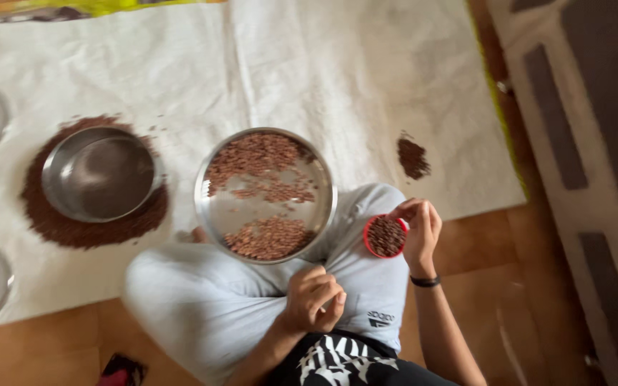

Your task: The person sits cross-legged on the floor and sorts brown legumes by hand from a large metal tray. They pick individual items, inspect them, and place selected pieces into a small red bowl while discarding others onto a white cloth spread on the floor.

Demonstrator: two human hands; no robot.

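We sit on a wooden floor (488, 279) by a white sheet (337, 64); our right hand (418, 229) grips a red cup (385, 236) of seeds, our left hand (312, 297) clenched empty beneath the steel plate (265, 194).

One head-worn camera looks steeply down, near the lap, onto the white floor sheet (366, 78).

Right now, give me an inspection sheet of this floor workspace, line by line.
Surface: white cloth spread over a wooden floor.
Job's things: steel plate on the lap, brown grains in patches; small red cup full of grains.
Clutter: steel bowl on a round grain heap; small grain pile; two round steel pieces at the left edge.
Grips: right hand holds the red cup; left hand curled, empty, on the lap.
Cables: nothing seen.
Surroundings: patterned rug on the right.
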